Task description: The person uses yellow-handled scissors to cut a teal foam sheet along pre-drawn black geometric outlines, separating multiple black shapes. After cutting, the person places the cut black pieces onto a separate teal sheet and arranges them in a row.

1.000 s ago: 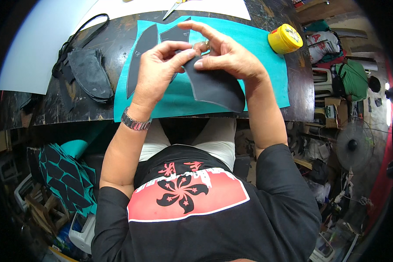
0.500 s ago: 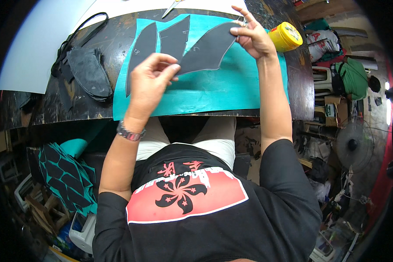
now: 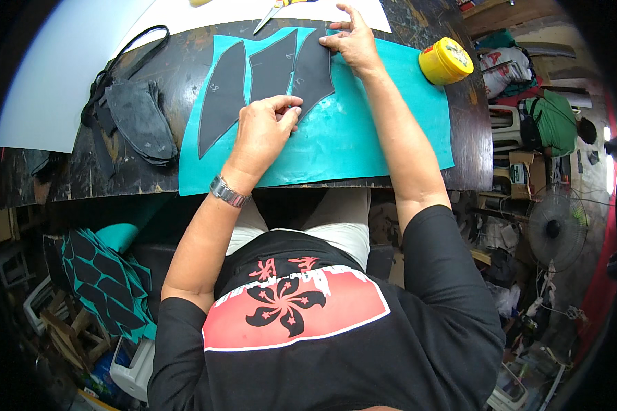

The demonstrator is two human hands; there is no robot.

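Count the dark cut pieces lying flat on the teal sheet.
3, side by side on the teal sheet: left piece, middle piece, and right piece, pressed by the right hand and left hand.

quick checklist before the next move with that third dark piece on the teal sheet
1. Third dark piece lies flat on the teal sheet: ok.
2. Right hand presses its upper end: ok.
3. Left hand pinches its lower tip: ok.
4. Its edge sits close beside the middle dark piece; whether they touch or overlap: cannot tell.
5. Leftmost dark piece lies clear of both hands: ok.
6. Yellow tin stands off the pieces, at the sheet's right edge: ok.
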